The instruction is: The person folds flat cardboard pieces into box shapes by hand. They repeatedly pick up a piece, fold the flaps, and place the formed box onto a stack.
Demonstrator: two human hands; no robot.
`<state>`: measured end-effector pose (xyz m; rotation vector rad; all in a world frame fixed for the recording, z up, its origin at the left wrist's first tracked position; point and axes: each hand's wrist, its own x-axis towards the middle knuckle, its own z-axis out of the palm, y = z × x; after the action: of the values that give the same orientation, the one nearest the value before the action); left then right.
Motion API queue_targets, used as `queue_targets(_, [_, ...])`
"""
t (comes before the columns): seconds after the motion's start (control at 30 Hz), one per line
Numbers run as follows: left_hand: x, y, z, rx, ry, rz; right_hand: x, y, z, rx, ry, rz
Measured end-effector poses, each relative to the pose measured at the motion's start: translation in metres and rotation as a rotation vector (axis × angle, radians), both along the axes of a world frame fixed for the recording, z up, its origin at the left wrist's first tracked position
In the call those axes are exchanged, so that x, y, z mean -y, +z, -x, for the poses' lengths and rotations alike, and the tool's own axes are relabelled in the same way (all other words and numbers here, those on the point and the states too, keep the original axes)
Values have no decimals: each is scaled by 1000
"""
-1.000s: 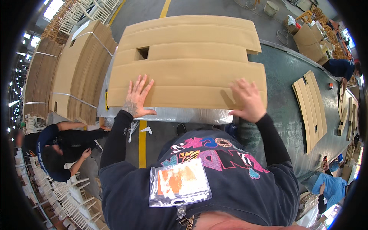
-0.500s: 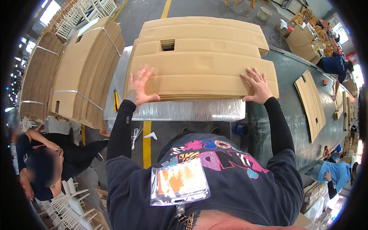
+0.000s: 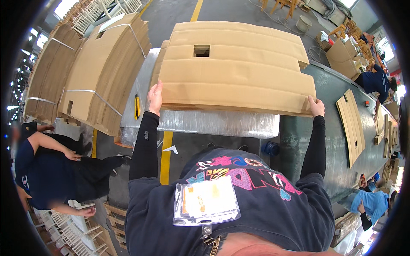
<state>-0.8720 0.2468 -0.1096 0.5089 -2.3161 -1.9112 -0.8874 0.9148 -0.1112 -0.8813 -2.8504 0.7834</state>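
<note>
A stack of flat brown cardboard sheets [image 3: 239, 70] lies in front of me, with a small square cut-out and a notch at its right side. My left hand [image 3: 155, 97] is closed on the near left corner, thumb up along the edge. My right hand [image 3: 316, 106] grips the near right corner, its fingers partly hidden under the cardboard. Below the stack is a support wrapped in clear plastic film [image 3: 213, 123]. More cardboard [image 3: 157, 68] shows under the stack's left side. A yellow utility knife [image 3: 137, 106] lies on the film left of my left hand.
Strapped cardboard bundles [image 3: 92, 72] stand at the left. To the right runs a green table [image 3: 331, 111] with a loose cardboard piece [image 3: 351, 128] on it. One person [image 3: 60, 166] is close by at the left; others are along the right. White chairs [image 3: 100, 15] stand at the back left.
My hands went from lying spread on top of the cardboard to gripping its near corners. The upper sheets sit shifted right over those beneath. The person at the left has changed posture.
</note>
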Motion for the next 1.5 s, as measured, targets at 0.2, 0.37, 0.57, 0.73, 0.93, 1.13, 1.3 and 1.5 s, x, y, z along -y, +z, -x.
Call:
queue_targets(0.2, [-15,20,-3,-26,41,15,-15,8,-4,-29,-27,-66])
queue_targets(0.37, [1,29,-15,9,61,252,-7,29,-7,3,29,-135])
queue_targets(0.57, [-30,33,-79,-9,-8,826,-21,6,-56,-24,4,-113])
queue_targets(0.73, [-91,54,-96,-355,-634,1407,-19,-15,-72,-66,-25,-71])
queue_targets(0.93, [-88,11,-72,-517,-634,1447,53,17,-90,-409,333,-573])
queue_targets(1.13, [-87,30,-77,-587,-657,1333,123,39,-111,-274,803,-544])
queue_targets(1.3, [-88,38,-73,-570,-722,1288,121,32,-109,-347,824,-548])
queue_targets(1.5, [-65,84,23,-181,-1337,906,107,87,-30,256,1037,-202])
